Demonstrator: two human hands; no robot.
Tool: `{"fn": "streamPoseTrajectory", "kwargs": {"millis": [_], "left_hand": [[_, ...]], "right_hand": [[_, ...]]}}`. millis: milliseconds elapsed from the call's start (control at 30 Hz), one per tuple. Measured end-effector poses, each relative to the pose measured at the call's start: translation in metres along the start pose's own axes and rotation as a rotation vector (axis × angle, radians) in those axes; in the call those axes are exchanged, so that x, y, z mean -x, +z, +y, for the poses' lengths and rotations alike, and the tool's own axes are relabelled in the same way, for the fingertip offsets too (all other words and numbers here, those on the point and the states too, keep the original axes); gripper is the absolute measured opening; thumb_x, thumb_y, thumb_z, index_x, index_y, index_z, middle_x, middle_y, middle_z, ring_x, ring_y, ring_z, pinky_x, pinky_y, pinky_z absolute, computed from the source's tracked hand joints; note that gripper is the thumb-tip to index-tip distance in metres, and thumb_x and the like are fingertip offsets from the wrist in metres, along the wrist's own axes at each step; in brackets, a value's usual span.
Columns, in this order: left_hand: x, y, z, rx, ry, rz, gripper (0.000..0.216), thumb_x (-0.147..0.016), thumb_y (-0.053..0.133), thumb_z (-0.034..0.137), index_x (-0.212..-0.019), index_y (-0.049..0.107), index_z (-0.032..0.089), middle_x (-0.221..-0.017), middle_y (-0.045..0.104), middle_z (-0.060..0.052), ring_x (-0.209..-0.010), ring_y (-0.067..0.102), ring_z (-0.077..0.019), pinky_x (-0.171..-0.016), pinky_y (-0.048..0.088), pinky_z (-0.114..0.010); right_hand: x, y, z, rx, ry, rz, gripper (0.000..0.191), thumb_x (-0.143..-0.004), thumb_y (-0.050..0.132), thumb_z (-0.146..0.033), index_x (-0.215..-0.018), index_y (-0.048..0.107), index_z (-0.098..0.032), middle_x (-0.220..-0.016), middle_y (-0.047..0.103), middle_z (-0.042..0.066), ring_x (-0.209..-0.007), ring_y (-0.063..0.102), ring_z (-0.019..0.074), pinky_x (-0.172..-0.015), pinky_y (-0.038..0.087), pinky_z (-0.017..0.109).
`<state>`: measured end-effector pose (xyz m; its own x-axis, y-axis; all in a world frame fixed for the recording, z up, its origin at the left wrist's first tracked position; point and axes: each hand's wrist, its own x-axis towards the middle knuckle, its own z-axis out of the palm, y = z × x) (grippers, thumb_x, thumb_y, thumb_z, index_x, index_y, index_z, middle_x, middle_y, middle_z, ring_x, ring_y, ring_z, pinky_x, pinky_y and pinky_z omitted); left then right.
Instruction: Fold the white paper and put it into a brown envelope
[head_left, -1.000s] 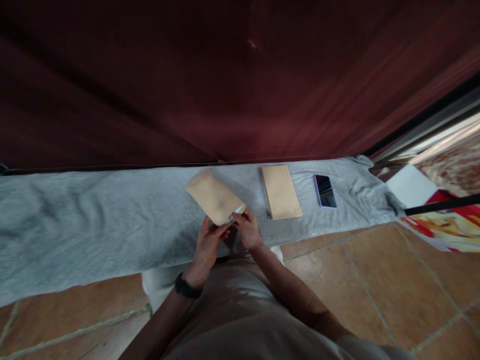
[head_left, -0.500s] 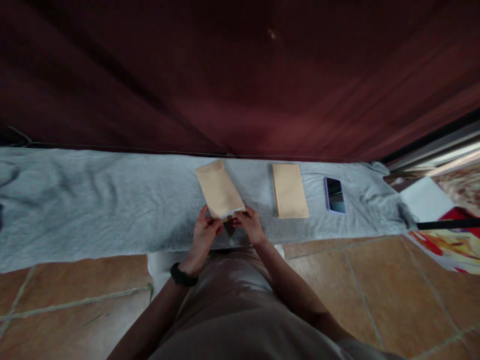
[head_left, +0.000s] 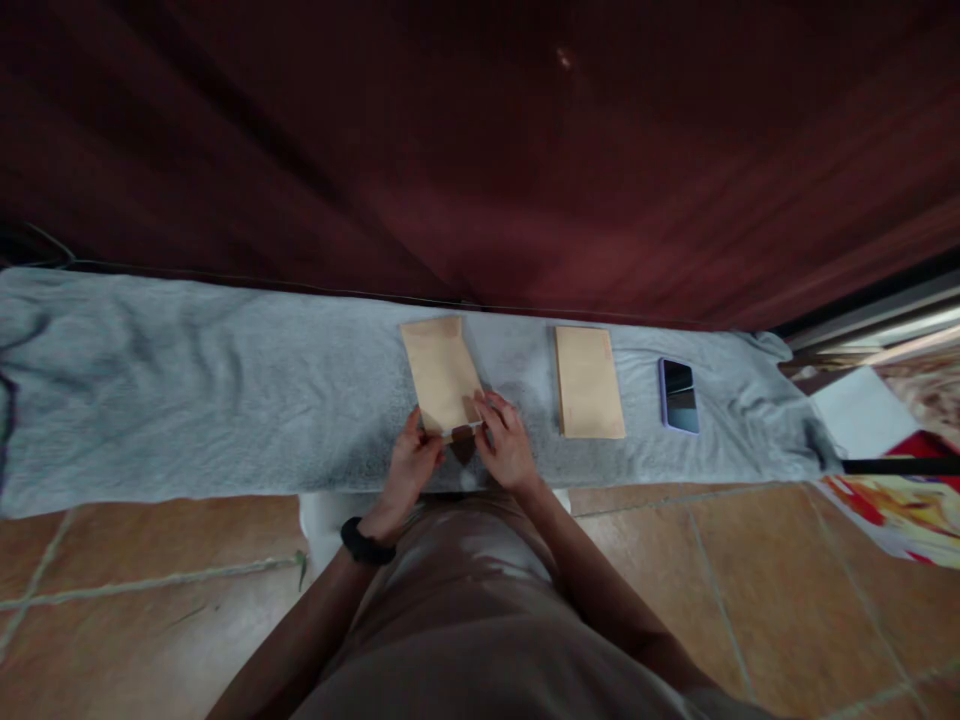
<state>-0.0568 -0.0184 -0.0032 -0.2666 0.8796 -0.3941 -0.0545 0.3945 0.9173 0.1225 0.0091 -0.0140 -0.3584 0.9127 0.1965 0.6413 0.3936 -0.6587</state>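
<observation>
A tan paper envelope (head_left: 442,375) lies slanted on the grey cloth, with a narrow white strip showing at its near end. My left hand (head_left: 412,460) pinches the near left corner, thumb on top. At the near right corner is my right hand (head_left: 508,445), its fingers over the envelope's right edge and its thumb by the near end. A dark brown, pointed shape (head_left: 463,440) shows between my hands; I cannot make out whether it is the flap or a shadow.
To the right lies a stack of tan envelopes (head_left: 590,382), then a phone (head_left: 679,396) in a purple case. The grey cloth (head_left: 225,400) covers a long narrow surface against a dark red backing (head_left: 465,200). White paper (head_left: 862,412) and a colourful printed sheet (head_left: 900,510) are at far right.
My right hand's fingers have moved up from the envelope's near edge onto its right side. The envelope has turned a little straighter. My left hand keeps its grip, and the view has shifted slightly.
</observation>
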Motion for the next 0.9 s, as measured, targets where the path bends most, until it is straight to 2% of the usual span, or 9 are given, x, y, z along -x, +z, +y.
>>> {"fn": "streamPoseTrajectory", "kwargs": {"millis": [100,233,333,433,533,633,700,800,900], "left_hand": [[0.000,-0.001,-0.004,-0.082,0.038,0.015,0.061,-0.072,0.062,0.017,-0.132,0.056,0.018,-0.069,0.066,0.005,-0.045,0.054,-0.0111,-0.044,0.042,-0.021],[0.005,-0.002,-0.002,-0.133,0.026,0.048,0.082,-0.074,0.063,0.015,-0.152,0.039,0.018,-0.075,0.070,0.003,-0.044,0.055,-0.0128,-0.045,0.044,-0.024],[0.010,-0.003,0.003,-0.156,0.022,0.069,0.086,-0.074,0.065,0.016,-0.155,0.036,0.018,-0.079,0.072,0.001,-0.045,0.057,-0.0144,-0.047,0.047,-0.026],[0.013,-0.004,0.009,-0.190,0.045,0.051,0.089,-0.075,0.065,0.015,-0.158,0.033,0.019,-0.075,0.073,0.001,-0.045,0.059,-0.0163,-0.051,0.048,-0.028],[0.011,-0.004,0.010,-0.266,0.052,0.019,0.094,-0.076,0.062,0.016,-0.162,0.024,0.018,-0.069,0.071,0.002,-0.045,0.060,-0.0197,-0.052,0.048,-0.030],[0.010,-0.010,0.009,-0.403,0.074,-0.013,0.094,-0.080,0.063,0.022,-0.163,0.020,0.014,-0.070,0.072,-0.002,-0.051,0.065,-0.0249,-0.057,0.049,-0.033],[0.011,-0.019,0.010,-0.570,0.099,-0.037,0.090,-0.083,0.066,0.029,-0.162,0.025,0.014,-0.075,0.074,-0.006,-0.062,0.070,-0.0292,-0.063,0.050,-0.036],[0.003,-0.035,0.021,-0.859,0.140,-0.006,0.065,-0.088,0.065,0.040,-0.149,0.052,0.019,-0.084,0.075,-0.010,-0.074,0.072,-0.0316,-0.070,0.050,-0.037],[-0.031,-0.040,0.046,-0.899,0.354,0.066,0.041,-0.095,0.055,0.040,-0.128,0.069,0.020,-0.098,0.074,-0.012,-0.085,0.070,-0.0277,-0.081,0.052,-0.036]], "right_hand": [[-0.001,0.005,0.007,0.039,-0.090,-0.055,0.060,-0.096,0.047,-0.015,-0.155,0.044,-0.026,-0.160,0.043,0.007,-0.149,0.037,0.0251,-0.123,0.034,0.048],[0.001,0.011,0.012,0.069,-0.118,-0.088,0.057,-0.098,0.044,-0.014,-0.154,0.046,-0.022,-0.160,0.045,0.009,-0.148,0.041,0.0237,-0.123,0.034,0.047],[0.002,0.009,0.011,0.087,-0.136,-0.088,0.060,-0.098,0.045,-0.014,-0.158,0.041,-0.024,-0.162,0.042,0.008,-0.149,0.040,0.0228,-0.125,0.032,0.046],[-0.001,0.005,0.006,0.093,-0.195,-0.091,0.061,-0.099,0.048,-0.019,-0.158,0.039,-0.025,-0.164,0.040,0.007,-0.152,0.035,0.0239,-0.126,0.028,0.050],[-0.007,0.003,0.002,0.105,-0.252,-0.112,0.057,-0.101,0.052,-0.027,-0.156,0.042,-0.024,-0.164,0.038,0.008,-0.153,0.033,0.0252,-0.127,0.026,0.052],[-0.010,0.007,0.000,0.146,-0.267,-0.152,0.053,-0.103,0.055,-0.033,-0.155,0.045,-0.027,-0.165,0.037,0.007,-0.153,0.033,0.0255,-0.127,0.026,0.052],[-0.010,0.010,0.000,0.178,-0.261,-0.166,0.052,-0.104,0.055,-0.034,-0.154,0.046,-0.027,-0.164,0.039,0.008,-0.153,0.033,0.0259,-0.126,0.026,0.051],[-0.008,0.013,0.001,0.201,-0.261,-0.168,0.051,-0.104,0.054,-0.035,-0.154,0.046,-0.025,-0.162,0.041,0.009,-0.152,0.035,0.0269,-0.126,0.027,0.051],[-0.009,0.013,0.000,0.205,-0.266,-0.168,0.050,-0.104,0.055,-0.037,-0.153,0.048,-0.026,-0.162,0.042,0.010,-0.151,0.037,0.0276,-0.125,0.028,0.052]]}}
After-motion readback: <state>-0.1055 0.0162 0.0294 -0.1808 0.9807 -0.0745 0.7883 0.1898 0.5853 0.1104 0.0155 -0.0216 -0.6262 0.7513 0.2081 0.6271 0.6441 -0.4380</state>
